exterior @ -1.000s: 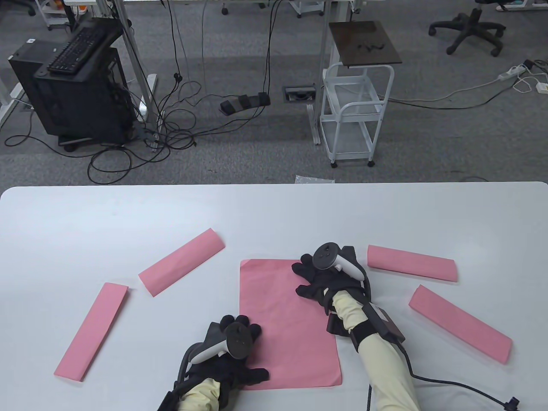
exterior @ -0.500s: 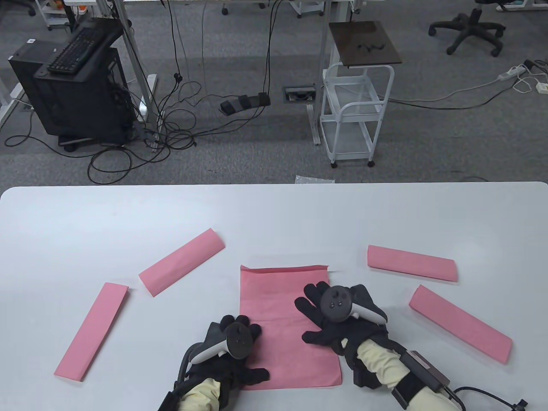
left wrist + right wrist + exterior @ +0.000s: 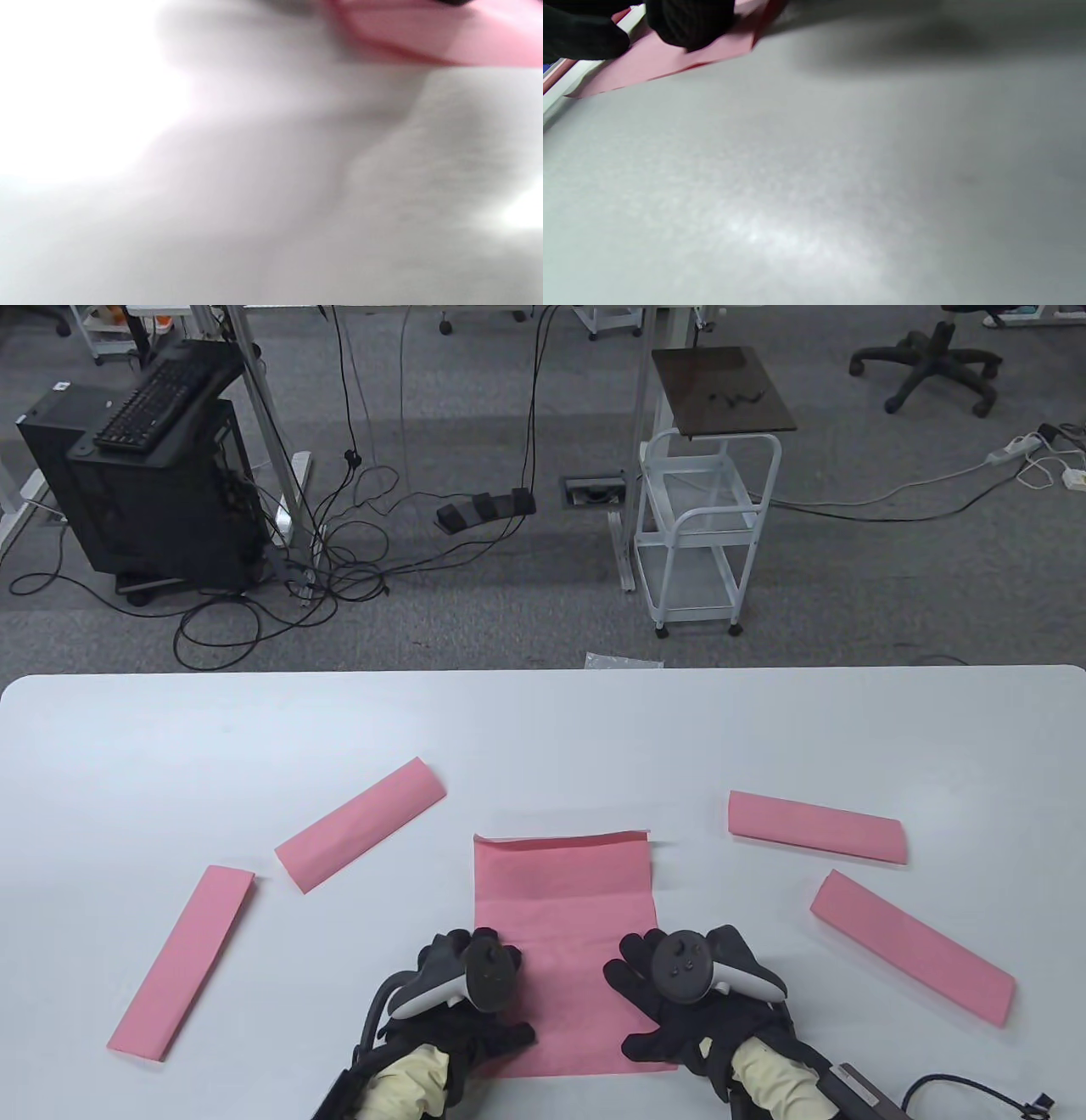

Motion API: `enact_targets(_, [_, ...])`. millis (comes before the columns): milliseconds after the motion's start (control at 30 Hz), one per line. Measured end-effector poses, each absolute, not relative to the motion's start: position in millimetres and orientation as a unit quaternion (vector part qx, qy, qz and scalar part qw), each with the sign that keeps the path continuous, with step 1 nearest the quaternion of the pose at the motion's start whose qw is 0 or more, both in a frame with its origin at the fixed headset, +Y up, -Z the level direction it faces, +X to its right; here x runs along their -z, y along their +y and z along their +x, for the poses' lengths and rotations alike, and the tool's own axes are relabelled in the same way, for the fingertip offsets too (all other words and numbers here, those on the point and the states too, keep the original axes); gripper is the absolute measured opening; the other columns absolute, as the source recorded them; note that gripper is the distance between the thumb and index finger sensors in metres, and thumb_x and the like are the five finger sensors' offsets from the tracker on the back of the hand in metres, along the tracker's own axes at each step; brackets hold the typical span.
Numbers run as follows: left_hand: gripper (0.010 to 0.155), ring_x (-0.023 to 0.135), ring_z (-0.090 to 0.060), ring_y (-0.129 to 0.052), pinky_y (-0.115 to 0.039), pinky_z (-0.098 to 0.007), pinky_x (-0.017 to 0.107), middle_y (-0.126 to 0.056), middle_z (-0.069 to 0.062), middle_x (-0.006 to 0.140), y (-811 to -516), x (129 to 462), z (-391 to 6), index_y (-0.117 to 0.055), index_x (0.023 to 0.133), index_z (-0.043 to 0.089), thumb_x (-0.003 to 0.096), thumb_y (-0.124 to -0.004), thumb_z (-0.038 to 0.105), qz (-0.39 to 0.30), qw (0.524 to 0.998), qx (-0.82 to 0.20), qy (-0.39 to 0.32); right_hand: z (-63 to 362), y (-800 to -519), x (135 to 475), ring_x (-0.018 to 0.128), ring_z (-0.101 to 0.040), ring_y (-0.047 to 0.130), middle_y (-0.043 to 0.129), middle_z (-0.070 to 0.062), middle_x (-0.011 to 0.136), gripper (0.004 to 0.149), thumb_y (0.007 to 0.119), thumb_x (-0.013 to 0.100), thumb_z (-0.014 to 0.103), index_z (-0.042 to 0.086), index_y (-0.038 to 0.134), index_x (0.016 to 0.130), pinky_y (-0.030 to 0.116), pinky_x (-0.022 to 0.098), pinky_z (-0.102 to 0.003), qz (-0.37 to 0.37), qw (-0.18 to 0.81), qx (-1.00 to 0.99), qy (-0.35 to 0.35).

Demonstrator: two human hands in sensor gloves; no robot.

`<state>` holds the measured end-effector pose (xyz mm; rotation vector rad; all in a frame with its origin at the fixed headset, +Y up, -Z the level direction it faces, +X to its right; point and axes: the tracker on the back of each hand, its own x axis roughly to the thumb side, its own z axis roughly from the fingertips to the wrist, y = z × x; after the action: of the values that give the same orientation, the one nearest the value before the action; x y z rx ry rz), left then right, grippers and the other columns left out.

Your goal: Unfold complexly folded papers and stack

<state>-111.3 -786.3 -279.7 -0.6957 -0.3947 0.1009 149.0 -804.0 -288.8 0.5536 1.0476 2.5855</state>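
Both of my hands lie on the near end of the unfolded pink sheet (image 3: 560, 916), my left hand (image 3: 462, 993) on its near left part and my right hand (image 3: 687, 997) on its near right edge. My left fingers (image 3: 501, 1035) are spread flat and press the paper down; my right fingers (image 3: 624, 976) are spread wide too, resting on the sheet. In the right wrist view a dark gloved fingertip (image 3: 689, 23) sits on the pink paper close to its corner, though whether it pinches the edge I cannot tell. The left wrist view is blurred and gives only a strip of pink at the top.

The sheet lies open on the white counter (image 3: 543, 729), with a crease across its middle and its far edge slightly curled up. Four folded pink strips lie around it, all apart from it: one (image 3: 361, 824) near the far left corner, another (image 3: 181, 963) further left, one (image 3: 816, 826) to the far right, and one (image 3: 912, 948) to the near right.
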Motion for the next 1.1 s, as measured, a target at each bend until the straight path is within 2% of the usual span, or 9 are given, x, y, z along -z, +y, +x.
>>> enact_targets(133, [0.082, 0.099, -0.035, 0.02, 0.009, -0.058, 0.065, 0.023, 0.001, 0.107, -792.2, 265.6, -73.3, 0.002, 0.108, 0.028, 0.057, -0.055, 0.06, -0.358, 0.898, -0.059, -0.249, 149.4, -804.4, 288.6, 0.098, -0.006, -0.018, -0.009, 0.022, 0.11, 0.077, 0.067, 0.048, 0.056, 0.048, 0.014, 0.103, -0.014, 0.066, -0.046, 0.192, 0.151, -0.899, 0.364])
enact_targets(267, [0.084, 0.098, -0.032, 0.022, 0.009, -0.058, 0.065, 0.024, 0.004, 0.106, -802.3, 267.4, -66.5, 0.008, 0.103, 0.032, 0.0539, -0.051, 0.065, -0.354, 0.899, -0.035, -0.256, 149.8, -804.8, 288.4, 0.097, -0.005, -0.018, -0.009, 0.022, 0.11, 0.077, 0.067, 0.048, 0.056, 0.048, 0.014, 0.103, -0.015, 0.066, -0.045, 0.191, 0.153, -0.899, 0.364])
enact_targets(333, [0.082, 0.098, -0.027, 0.024, 0.011, -0.057, 0.065, 0.023, 0.012, 0.106, -802.6, 269.5, -75.3, 0.006, 0.102, 0.038, 0.0526, -0.054, 0.064, -0.363, 0.899, -0.057, -0.237, 149.9, -804.8, 288.4, 0.097, -0.005, -0.018, -0.009, 0.023, 0.11, 0.077, 0.067, 0.048, 0.057, 0.048, 0.014, 0.103, -0.015, 0.066, -0.045, 0.191, 0.154, -0.899, 0.364])
enact_targets(600, [0.085, 0.099, -0.026, 0.024, 0.012, -0.057, 0.064, 0.023, 0.02, 0.104, -798.1, 276.1, -152.8, 0.007, 0.099, 0.044, 0.0478, -0.057, 0.066, -0.382, 0.91, -0.037, -0.155, 150.4, -805.1, 288.3, 0.097, -0.005, -0.019, -0.009, 0.023, 0.11, 0.077, 0.067, 0.048, 0.057, 0.048, 0.014, 0.103, -0.015, 0.065, -0.045, 0.19, 0.155, -0.898, 0.365])
enact_targets(733, [0.085, 0.099, -0.025, 0.024, 0.011, -0.057, 0.065, 0.022, 0.022, 0.105, -798.3, 276.5, -165.8, 0.006, 0.099, 0.046, 0.0469, -0.059, 0.065, -0.381, 0.913, -0.049, -0.138, 150.6, -805.1, 288.3, 0.097, -0.004, -0.019, -0.009, 0.023, 0.109, 0.077, 0.067, 0.048, 0.057, 0.048, 0.014, 0.103, -0.015, 0.065, -0.044, 0.19, 0.156, -0.898, 0.366])
enact_targets(867, [0.084, 0.101, -0.03, 0.018, 0.009, -0.058, 0.066, 0.019, 0.013, 0.107, -789.1, 278.2, -157.6, 0.004, 0.102, 0.04, 0.0514, -0.06, 0.062, -0.385, 0.91, -0.03, -0.15, 150.6, -805.3, 288.4, 0.097, -0.004, -0.019, -0.009, 0.024, 0.109, 0.077, 0.067, 0.048, 0.056, 0.048, 0.014, 0.103, -0.016, 0.065, -0.044, 0.189, 0.158, -0.897, 0.367])
enact_targets(933, [0.079, 0.102, -0.032, 0.016, 0.007, -0.058, 0.067, 0.017, 0.005, 0.109, -781.0, 277.8, -146.3, -0.006, 0.108, 0.031, 0.055, -0.057, 0.058, -0.341, 0.925, -0.017, -0.168, 150.7, -805.6, 288.6, 0.096, -0.003, -0.02, -0.01, 0.024, 0.109, 0.077, 0.067, 0.048, 0.056, 0.049, 0.013, 0.103, -0.017, 0.064, -0.044, 0.189, 0.16, -0.895, 0.372])
enact_targets(1000, [0.075, 0.102, -0.031, 0.017, 0.006, -0.058, 0.069, 0.018, 0.007, 0.108, -777.7, 276.7, -128.7, -0.01, 0.109, 0.034, 0.0553, -0.056, 0.058, -0.306, 0.927, -0.014, -0.215, 150.5, -805.4, 288.5, 0.096, -0.003, -0.02, -0.01, 0.024, 0.108, 0.077, 0.067, 0.048, 0.056, 0.049, 0.013, 0.102, -0.017, 0.064, -0.044, 0.188, 0.16, -0.894, 0.373])
enact_targets(1100, [0.075, 0.101, -0.028, 0.021, 0.008, -0.058, 0.068, 0.022, 0.011, 0.106, -783.1, 276.4, -96.7, -0.005, 0.108, 0.038, 0.0552, -0.055, 0.059, -0.339, 0.9, 0.002, -0.275, 150.8, -805.8, 288.5, 0.096, -0.003, -0.02, -0.01, 0.025, 0.108, 0.077, 0.067, 0.048, 0.056, 0.049, 0.013, 0.103, -0.017, 0.064, -0.043, 0.187, 0.164, -0.894, 0.372])
